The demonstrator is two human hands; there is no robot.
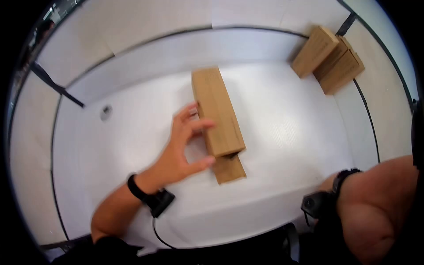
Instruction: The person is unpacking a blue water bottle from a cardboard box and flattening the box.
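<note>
A long brown cardboard box [218,112] lies on the white table, its near end open with a flap [230,170] folded out toward me. My left hand [179,148] is at the box's left side, fingers apart and curved. Its index fingertip overlaps the top of the box in this view, and the thumb tip is by the open end. Only a small patch of my right hand [327,183] shows past the wrist strap at the lower right, near the table's front edge; its fingers are hidden.
Several brown cardboard boxes [316,52] stand in the back right corner. Pale panels [154,20] with black edging wall in the white table [282,132]. A round grey fitting [106,112] sits at the left. Wrist devices [160,202] are strapped to both arms; a cable hangs from the left one.
</note>
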